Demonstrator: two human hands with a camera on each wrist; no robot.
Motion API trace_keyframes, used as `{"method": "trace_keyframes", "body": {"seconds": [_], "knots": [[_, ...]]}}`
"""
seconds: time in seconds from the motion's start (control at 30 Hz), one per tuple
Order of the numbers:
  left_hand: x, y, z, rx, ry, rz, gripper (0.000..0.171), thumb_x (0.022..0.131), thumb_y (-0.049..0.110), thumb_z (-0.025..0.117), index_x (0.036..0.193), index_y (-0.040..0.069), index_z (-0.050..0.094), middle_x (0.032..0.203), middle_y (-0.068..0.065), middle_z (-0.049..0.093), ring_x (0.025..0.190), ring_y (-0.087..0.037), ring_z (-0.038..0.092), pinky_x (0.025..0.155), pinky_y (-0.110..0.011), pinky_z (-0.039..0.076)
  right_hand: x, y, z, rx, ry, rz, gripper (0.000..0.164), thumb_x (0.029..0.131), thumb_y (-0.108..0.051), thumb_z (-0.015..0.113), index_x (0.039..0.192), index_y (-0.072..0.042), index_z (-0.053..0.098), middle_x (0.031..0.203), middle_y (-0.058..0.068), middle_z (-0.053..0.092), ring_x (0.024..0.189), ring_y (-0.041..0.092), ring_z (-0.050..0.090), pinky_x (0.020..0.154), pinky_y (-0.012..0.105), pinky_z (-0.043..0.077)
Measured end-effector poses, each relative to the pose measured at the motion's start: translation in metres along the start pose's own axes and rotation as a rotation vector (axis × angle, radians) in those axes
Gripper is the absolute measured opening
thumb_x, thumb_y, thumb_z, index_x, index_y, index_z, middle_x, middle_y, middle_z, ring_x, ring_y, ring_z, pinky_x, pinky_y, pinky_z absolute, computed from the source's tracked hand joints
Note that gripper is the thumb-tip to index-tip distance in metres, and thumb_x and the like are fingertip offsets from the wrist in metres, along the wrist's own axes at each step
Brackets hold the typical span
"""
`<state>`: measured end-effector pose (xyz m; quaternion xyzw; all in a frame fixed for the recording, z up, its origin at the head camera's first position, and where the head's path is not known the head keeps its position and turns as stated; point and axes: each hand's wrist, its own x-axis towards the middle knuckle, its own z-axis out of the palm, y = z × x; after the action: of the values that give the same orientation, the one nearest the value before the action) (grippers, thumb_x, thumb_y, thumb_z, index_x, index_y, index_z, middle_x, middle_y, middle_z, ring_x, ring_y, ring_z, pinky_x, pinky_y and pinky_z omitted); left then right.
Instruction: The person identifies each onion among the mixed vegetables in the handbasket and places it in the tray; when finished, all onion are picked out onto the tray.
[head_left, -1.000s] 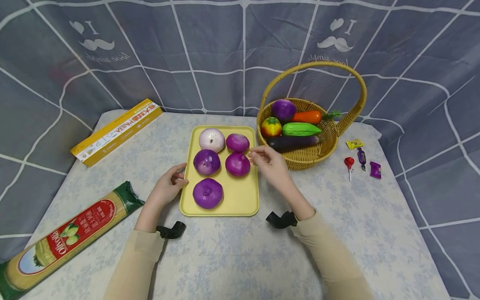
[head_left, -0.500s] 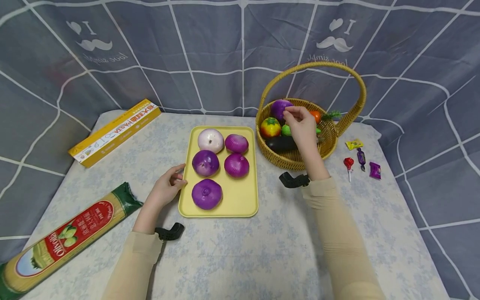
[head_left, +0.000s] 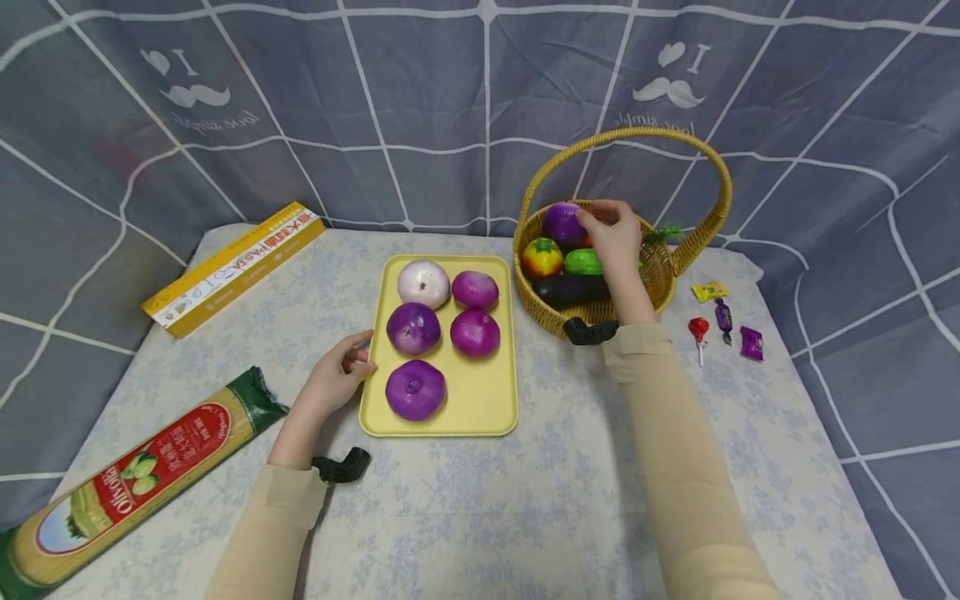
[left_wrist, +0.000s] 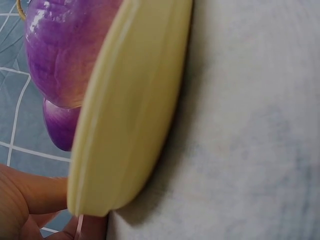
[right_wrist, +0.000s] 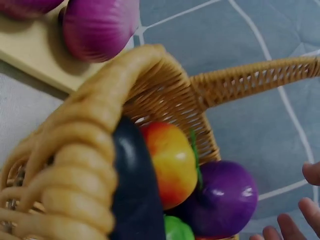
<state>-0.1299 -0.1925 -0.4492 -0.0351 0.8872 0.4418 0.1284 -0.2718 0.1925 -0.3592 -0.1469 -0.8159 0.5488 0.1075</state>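
My left hand [head_left: 337, 373] grips the left edge of a yellow tray [head_left: 483, 400]; in the left wrist view the thumb [left_wrist: 42, 195] lies against its rim. On the tray sit a white onion [head_left: 424, 284] and several purple onions [head_left: 415, 389]. My right hand [head_left: 618, 237] hovers over a wicker basket [head_left: 551, 319], beside a round purple onion [head_left: 562, 223]. In the right wrist view its fingers [right_wrist: 290, 227] are spread, apart from that purple onion [right_wrist: 220, 195]. A red-yellow tomato [head_left: 542, 258], a green pepper [head_left: 583, 262] and an eggplant [head_left: 566, 288] share the basket; the hand mostly hides a carrot.
The basket's tall handle [head_left: 637, 132] arches over its contents. Right of it lie a lollipop [head_left: 698, 327] and several wrapped candies [head_left: 723, 317]. A pasta box [head_left: 236, 267] and a bag of spaghetti [head_left: 142, 479] lie on the left. A grey curtain [head_left: 435, 100] hangs behind.
My right hand has left the tray's right side, gone right and away to the basket, and shifted slightly toward its back. The left hand stays at the tray edge.
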Motion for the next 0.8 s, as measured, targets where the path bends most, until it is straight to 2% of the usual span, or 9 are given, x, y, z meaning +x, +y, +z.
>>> {"method": "trace_keyframes", "body": {"seconds": [0.2,0.5,0.8], "knots": [[0.000,-0.001,0.000,-0.003,0.000,0.002,0.054,0.100,0.010,0.054,0.152,0.008,0.037,0.114,-0.019,0.056,0.093,-0.026,0.052,0.073,-0.030,0.044,0.007,0.006,0.005,0.000,-0.056,0.078,0.060,0.091,-0.030,0.070,0.141,-0.006,0.047,0.142,0.014,0.049,0.131,0.025,0.047,0.107,0.034,0.041],[-0.002,-0.001,0.000,-0.003,0.000,-0.011,0.055,0.101,0.010,0.053,0.152,0.007,0.036,0.114,-0.019,0.055,0.095,-0.026,0.053,0.073,-0.031,0.044,0.016,0.008,0.015,-0.017,-0.121,0.216,0.077,0.092,-0.035,0.069,0.153,-0.009,0.029,0.154,0.013,0.035,0.140,0.026,0.038,0.114,0.037,0.035],[0.000,-0.001,-0.001,-0.014,-0.009,-0.010,0.055,0.101,0.010,0.053,0.153,0.009,0.036,0.115,-0.019,0.055,0.094,-0.026,0.051,0.074,-0.031,0.044,0.021,0.004,0.024,-0.045,-0.166,0.276,0.089,0.091,-0.037,0.069,0.158,-0.013,0.016,0.164,0.009,0.019,0.149,0.025,0.024,0.120,0.039,0.024]]}}
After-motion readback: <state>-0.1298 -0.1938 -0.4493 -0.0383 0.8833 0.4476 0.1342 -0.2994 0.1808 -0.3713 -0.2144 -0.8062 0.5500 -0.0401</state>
